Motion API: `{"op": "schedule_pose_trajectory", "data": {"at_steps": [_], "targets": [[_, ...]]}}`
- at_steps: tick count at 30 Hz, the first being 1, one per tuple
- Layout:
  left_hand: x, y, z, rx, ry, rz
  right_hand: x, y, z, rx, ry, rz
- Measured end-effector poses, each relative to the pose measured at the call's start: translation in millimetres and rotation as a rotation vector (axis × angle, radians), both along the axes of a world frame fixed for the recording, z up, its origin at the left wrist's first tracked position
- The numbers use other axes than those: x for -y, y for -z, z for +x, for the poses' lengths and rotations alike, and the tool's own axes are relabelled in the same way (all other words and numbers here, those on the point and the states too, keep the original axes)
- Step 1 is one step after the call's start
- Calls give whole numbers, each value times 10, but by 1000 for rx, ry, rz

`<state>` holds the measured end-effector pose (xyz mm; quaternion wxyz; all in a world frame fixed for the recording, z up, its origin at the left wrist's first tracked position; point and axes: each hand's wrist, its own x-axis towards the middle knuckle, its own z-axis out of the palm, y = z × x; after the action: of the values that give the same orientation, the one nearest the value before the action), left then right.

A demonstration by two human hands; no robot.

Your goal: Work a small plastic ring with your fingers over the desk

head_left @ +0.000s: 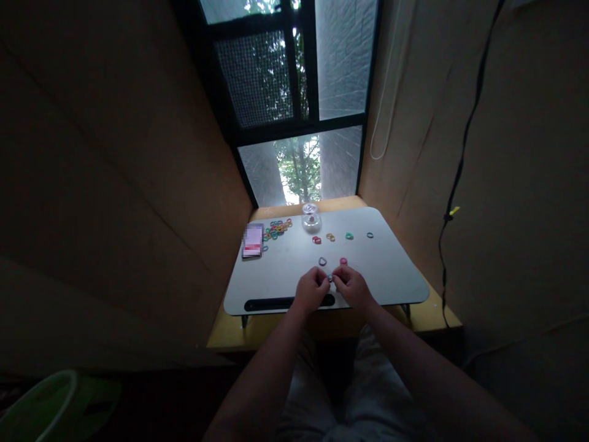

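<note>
Low in the middle of the frame, the left hand and right hand meet fingertip to fingertip over the near edge of the grey lap table, both curled nearly closed and pinching one small purple ring between them. Just above lie a violet ring and a pink ring; a heap of coloured rings sits upper left beside a phone, near a clear jar.

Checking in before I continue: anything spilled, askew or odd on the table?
Nothing stands out. Small coloured rubber bands are heaped by the phone; the left hand and right hand pinch one small band.
</note>
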<state>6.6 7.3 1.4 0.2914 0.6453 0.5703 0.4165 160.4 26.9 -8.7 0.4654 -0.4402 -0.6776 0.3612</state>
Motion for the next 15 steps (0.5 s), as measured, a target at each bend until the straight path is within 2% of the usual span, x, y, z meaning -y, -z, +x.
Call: {"op": "schedule_pose_trajectory", "data": {"at_steps": [6, 15], "targets": [[-6, -4, 13, -11, -5, 8, 13, -21, -7, 24, 5, 21], [-6, -3, 17, -14, 21, 5, -17, 39, -11, 49, 30, 44]]}}
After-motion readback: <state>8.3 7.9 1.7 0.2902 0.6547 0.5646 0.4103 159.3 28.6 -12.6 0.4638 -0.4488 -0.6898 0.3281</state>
